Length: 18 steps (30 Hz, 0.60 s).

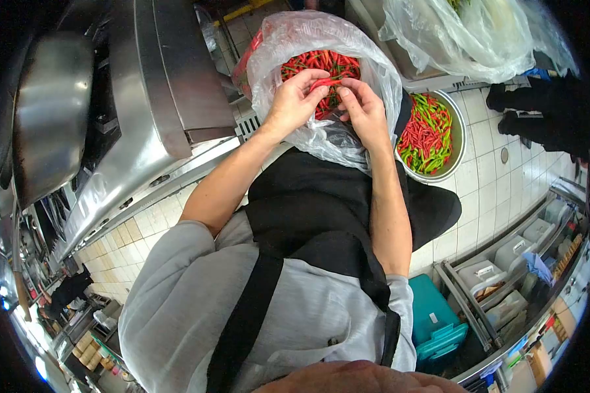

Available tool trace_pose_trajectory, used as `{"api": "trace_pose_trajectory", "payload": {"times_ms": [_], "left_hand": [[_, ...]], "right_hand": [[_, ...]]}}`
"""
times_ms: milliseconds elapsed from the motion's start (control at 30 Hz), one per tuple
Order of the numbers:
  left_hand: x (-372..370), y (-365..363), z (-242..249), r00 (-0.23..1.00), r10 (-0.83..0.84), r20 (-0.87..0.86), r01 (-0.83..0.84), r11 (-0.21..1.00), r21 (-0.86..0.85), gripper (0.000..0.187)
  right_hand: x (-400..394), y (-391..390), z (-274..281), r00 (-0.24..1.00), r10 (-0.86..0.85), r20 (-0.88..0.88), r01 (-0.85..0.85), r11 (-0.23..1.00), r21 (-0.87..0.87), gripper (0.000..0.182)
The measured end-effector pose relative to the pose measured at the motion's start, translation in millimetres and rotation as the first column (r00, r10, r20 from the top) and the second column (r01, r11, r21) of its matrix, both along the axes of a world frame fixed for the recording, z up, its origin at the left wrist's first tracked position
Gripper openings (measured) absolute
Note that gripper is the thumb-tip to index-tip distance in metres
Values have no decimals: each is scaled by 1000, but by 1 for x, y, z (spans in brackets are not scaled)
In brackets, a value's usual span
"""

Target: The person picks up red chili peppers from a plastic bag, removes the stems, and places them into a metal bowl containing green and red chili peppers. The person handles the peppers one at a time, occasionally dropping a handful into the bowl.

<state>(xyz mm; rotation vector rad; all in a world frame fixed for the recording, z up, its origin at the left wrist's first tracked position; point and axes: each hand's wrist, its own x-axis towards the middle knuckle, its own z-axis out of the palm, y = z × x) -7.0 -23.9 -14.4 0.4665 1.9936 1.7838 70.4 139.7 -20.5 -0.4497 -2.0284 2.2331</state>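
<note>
A red chili pepper point(322, 84) lies between my two hands, above an open clear plastic bag point(308, 34) full of red chilies with green stems point(337, 64). My left hand point(296, 99) pinches one end of the pepper between thumb and fingers. At its other end, by the stem, the thumb and index finger of my right hand point(362, 108) close on it. To the right of the bag, a round metal bowl point(464, 134) holds red and green chilies point(426, 134).
A steel counter point(187, 62) with a large metal pan point(54, 118) stands at left. Another plastic bag point(459, 39) rests at upper right. A person's dark-clothed legs point(537, 101) are at right. A teal bin point(432, 314) and shelving point(462, 308) stand at lower right on white tiles.
</note>
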Motion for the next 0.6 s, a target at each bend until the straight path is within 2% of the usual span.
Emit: {"api": "trace_pose_trajectory", "payload": {"times_ms": [33,67,133,233,267,300,367,400,433,500,533,600], "left_hand": [[2,3,-2,996,36,-79,-34,999,28,29],[5,5,-4,996,32,-78,-30,999,28,29],[12,10,1,1000,-25,6,26,999,-46,30],[18,10,2,999,-18,39,19,999,-43,27],[17,9,-1,990,-40,138,40,999,-3,29],[15,9,-2,990,-40,138,41,999,-4,29],[9,10,-3,989,113,91,-120,989,82,31],[5,8,-2,978,173,115,-182,981,72,33],[-2,3,0,975,208,74,-208,978,-6,32],[-10,-2,5,947,239,216,-232,971,-56,31],[-9,-2,7,947,239,214,-232,971,-56,31],[-5,-4,12,888,192,417,-248,965,85,28]], "right_hand": [[0,0,0,1000,26,-4,-26,1000,1,31],[1,-1,0,1000,20,-4,-20,1000,14,30],[2,0,-5,1000,-1,-3,1,1000,11,29],[3,1,-6,1000,-27,-9,27,1000,-16,26],[3,1,-6,999,-31,-15,30,999,-42,24],[3,1,-7,999,-31,-15,31,999,-43,24],[4,2,-8,999,-28,-32,27,999,-34,22],[4,2,-8,999,-28,-34,27,999,-34,22],[4,3,-8,998,-56,-43,53,997,-63,22],[4,2,-6,995,-85,-52,80,993,-91,22],[4,1,-3,991,-118,-60,110,986,-124,23],[2,0,-3,986,-151,-69,139,978,-156,23]]}}
